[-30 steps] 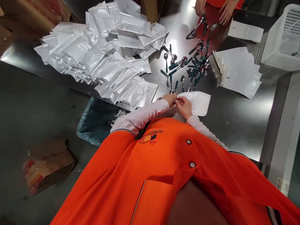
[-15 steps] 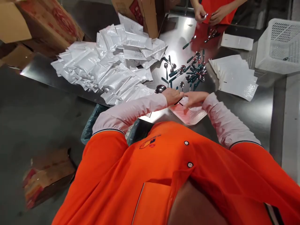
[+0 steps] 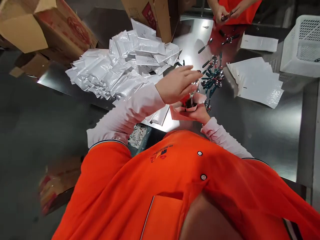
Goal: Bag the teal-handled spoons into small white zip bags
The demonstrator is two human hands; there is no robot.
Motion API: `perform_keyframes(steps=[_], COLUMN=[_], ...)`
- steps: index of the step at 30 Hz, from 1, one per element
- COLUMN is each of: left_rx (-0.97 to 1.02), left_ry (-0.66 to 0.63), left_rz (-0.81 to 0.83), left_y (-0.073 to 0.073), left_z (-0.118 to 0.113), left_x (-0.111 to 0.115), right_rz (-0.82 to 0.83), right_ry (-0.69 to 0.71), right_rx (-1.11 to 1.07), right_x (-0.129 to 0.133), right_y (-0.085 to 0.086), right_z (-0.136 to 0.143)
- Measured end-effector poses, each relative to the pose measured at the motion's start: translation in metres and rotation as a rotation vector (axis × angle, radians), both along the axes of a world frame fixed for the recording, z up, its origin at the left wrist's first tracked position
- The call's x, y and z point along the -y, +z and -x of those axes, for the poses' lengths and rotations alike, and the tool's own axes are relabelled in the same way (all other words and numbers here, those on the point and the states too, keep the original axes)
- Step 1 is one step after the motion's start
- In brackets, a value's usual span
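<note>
My left hand (image 3: 178, 85) reaches over the mouth of a white padded mailer, its fingers stretched out and apart beside some metal spoons (image 3: 196, 87). Those spoons stand at the mailer's opening, their lower parts hidden inside. From underneath, my right hand (image 3: 201, 114) grips the mailer (image 3: 176, 113), which looks reddish in the light from the shirt. Just beyond the hands lies a loose heap of dark green-handled spoons (image 3: 212, 78) on the metal table (image 3: 270, 133). My left thumb is hidden.
Filled white mailers (image 3: 100, 70) are piled at left. Flat mailers (image 3: 260, 81) lie fanned at right, near a white plastic basket (image 3: 290, 60). Cardboard boxes (image 3: 72, 30) stand behind. A co-worker's hands (image 3: 227, 15) hold spoons across the table. A lined bin (image 3: 137, 136) sits below the edge.
My left hand has risen from the mailer's edge and spread its fingers above it. The mailer has been lifted and its mouth opened, with spoons now in it. My right hand has shifted under it.
</note>
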State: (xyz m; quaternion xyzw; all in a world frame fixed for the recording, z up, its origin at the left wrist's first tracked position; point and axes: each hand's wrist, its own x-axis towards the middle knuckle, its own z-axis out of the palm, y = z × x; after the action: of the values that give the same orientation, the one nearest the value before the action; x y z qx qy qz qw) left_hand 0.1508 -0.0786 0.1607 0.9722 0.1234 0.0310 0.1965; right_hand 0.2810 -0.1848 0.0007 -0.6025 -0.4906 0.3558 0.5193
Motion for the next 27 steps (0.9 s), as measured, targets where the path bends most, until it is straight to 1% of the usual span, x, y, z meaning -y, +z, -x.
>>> perform_keyframes(steps=[2,3,4,5,6,8,11,13,14,15,16,19,20,21,22,24,26,27], left_rx=[-0.064,-0.088,-0.106,-0.127,-0.154,-0.246,-0.386,-0.39,-0.371,-0.35,-0.326,-0.205,-0.159,-0.129,-0.122,-0.167,-0.203,-0.192], left_ry=[-0.131,-0.172,-0.173,-0.134,-0.066,0.068,0.256,0.394,0.441,0.458,0.448,0.338,0.311,0.297,0.303,0.368,0.444,0.453], left_rz=[0.174,0.28,0.388,0.476,0.533,0.554,0.458,0.357,0.325,0.325,0.361,0.565,0.605,0.609,0.572,0.418,0.266,0.24], left_y=[-0.025,-0.04,-0.054,-0.067,-0.08,-0.1,-0.124,-0.134,-0.137,-0.137,-0.137,-0.127,-0.124,-0.12,-0.117,-0.111,-0.104,-0.101], left_z=[0.003,0.006,0.009,0.013,0.017,0.022,0.025,0.024,0.024,0.025,0.026,0.033,0.035,0.036,0.037,0.036,0.034,0.033], left_x=[-0.004,-0.004,-0.003,-0.003,-0.002,-0.003,-0.005,-0.006,-0.008,-0.009,-0.011,-0.013,-0.013,-0.011,-0.008,0.0,0.007,0.008], right_rz=[-0.022,-0.022,-0.015,-0.008,0.005,0.051,0.111,0.094,0.076,0.061,0.051,0.012,-0.011,-0.033,-0.048,-0.043,-0.016,-0.009], right_ry=[0.014,0.021,0.025,0.025,0.031,0.047,0.03,0.01,0.004,-0.005,-0.035,-0.162,-0.186,-0.189,-0.174,-0.155,-0.174,-0.191], right_rx=[-0.147,-0.2,-0.235,-0.261,-0.277,-0.273,-0.179,-0.093,-0.06,-0.04,-0.037,-0.069,-0.07,-0.061,-0.042,0.002,0.028,0.034], right_x=[0.013,0.019,0.024,0.028,0.031,0.034,0.035,0.034,0.034,0.035,0.036,0.043,0.046,0.049,0.052,0.057,0.06,0.061], right_y=[-0.007,-0.012,-0.017,-0.023,-0.029,-0.043,-0.061,-0.069,-0.07,-0.07,-0.069,-0.06,-0.056,-0.051,-0.046,-0.036,-0.027,-0.024], right_z=[0.01,0.014,0.017,0.018,0.018,0.012,-0.005,-0.014,-0.017,-0.018,-0.019,-0.017,-0.016,-0.015,-0.013,-0.01,-0.006,-0.005])
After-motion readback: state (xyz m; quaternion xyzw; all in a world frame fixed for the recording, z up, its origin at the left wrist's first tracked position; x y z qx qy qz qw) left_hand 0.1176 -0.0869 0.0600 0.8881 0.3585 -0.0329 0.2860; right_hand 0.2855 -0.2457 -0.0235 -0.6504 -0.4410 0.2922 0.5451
